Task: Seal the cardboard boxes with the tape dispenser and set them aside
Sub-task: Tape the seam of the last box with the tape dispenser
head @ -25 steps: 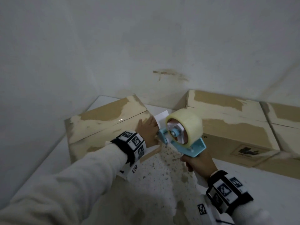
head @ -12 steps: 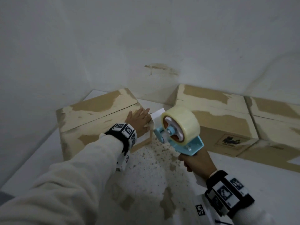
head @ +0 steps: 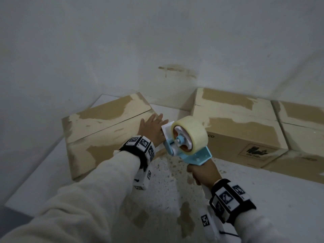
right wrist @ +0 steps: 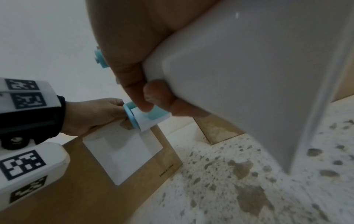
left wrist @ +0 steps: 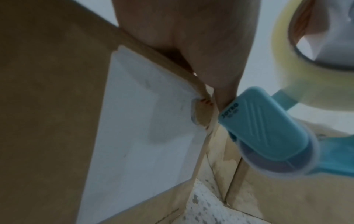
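Three cardboard boxes are sitting on the white tabletop (head: 42,165) against the wall. The left box (head: 105,130) is angled a bit, and it's got a white label (left wrist: 145,121) stuck on its near end face. The middle box (head: 236,130) and the right box (head: 305,130) are lying side by side, touching each other, well apart from the left one. All three tops are looking patchy, brown with pale torn areas.

The left hand (head: 154,128) is lying flat on the near right corner of the left box, fingers straight and spread, pressing down on the top flap rather than gripping anything. From the left wrist view the palm is sitting right at the top edge above the label.

The right hand (head: 203,172) is wrapping its fingers (right wrist: 162,94) around the white handle of the tape dispenser (head: 191,148), holding it up off the tabletop. The blue frame is carrying a big roll of clear tape (head: 192,132), and the front end is pointing at the left box, just beside the left hand at that same corner. Can't tell if the tape itself is actually touching the cardboard.

The tabletop between the boxes is looking speckled with brown flecks and stains (head: 185,218).
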Motion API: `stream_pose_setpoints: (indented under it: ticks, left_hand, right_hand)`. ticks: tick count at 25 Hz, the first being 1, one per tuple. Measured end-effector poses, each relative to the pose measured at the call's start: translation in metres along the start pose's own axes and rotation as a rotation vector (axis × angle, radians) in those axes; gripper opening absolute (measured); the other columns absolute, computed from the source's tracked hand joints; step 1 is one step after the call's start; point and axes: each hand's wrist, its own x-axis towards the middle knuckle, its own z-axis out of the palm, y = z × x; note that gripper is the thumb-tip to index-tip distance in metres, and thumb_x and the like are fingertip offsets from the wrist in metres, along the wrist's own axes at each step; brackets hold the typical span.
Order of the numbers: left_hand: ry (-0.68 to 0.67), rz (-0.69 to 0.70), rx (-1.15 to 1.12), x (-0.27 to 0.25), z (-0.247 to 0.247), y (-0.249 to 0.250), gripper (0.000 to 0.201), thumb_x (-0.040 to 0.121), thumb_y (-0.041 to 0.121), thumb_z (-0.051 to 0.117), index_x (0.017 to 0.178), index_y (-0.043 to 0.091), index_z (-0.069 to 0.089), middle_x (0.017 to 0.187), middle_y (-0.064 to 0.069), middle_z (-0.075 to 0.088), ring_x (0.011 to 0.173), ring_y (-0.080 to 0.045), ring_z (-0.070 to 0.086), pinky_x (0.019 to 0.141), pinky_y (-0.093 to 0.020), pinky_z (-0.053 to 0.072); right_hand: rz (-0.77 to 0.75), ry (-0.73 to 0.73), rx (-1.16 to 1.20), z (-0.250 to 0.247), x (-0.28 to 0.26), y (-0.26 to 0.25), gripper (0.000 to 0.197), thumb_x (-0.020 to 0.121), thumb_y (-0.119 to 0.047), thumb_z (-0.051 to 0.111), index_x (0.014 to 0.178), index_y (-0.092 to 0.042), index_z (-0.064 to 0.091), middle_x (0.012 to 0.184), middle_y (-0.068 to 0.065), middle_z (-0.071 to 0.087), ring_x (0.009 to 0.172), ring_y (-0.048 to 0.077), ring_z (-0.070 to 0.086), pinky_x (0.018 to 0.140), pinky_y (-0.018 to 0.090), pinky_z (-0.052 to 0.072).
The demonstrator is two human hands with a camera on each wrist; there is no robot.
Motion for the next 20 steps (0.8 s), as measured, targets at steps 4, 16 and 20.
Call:
stream_pose_setpoints:
  ticks: [4,16,20]
  left_hand:
    - [0.045,-0.009,0.012,0.001,0.004,-0.002,0.054,0.097,0.041,0.038,0.148,0.034,0.020,0.160,0.008,0.007,0.147,-0.019,0.005,0.116,-0.053,0.013]
    - [0.042,-0.035,0.010,0.000,0.002,0.001,0.059,0.096,0.041,0.041,0.149,0.032,0.018,0.160,0.009,0.008,0.147,-0.017,0.007,0.116,-0.050,0.013]
    - [0.049,-0.032,0.001,0.001,0.003,0.000,0.064,0.094,0.041,0.044,0.150,0.024,0.017,0.160,0.007,0.009,0.147,-0.017,0.008,0.117,-0.049,0.014]
  right_hand:
    - [-0.009,-0.047,-0.058,0.005,0.014,-0.001,0.024,0.071,0.000,0.058,0.055,-0.010,0.044,0.033,-0.003,0.043,0.027,0.016,0.038,0.042,0.026,0.036]
    - [0.002,-0.127,0.039,0.004,0.023,0.001,0.026,0.074,0.007,0.056,0.055,-0.007,0.044,0.036,0.007,0.041,0.027,0.020,0.035,0.038,0.024,0.033]
    - [0.021,-0.123,0.027,-0.001,0.023,0.006,0.024,0.073,0.007,0.055,0.058,-0.008,0.045,0.038,0.006,0.040,0.028,0.020,0.034,0.038,0.024,0.033]
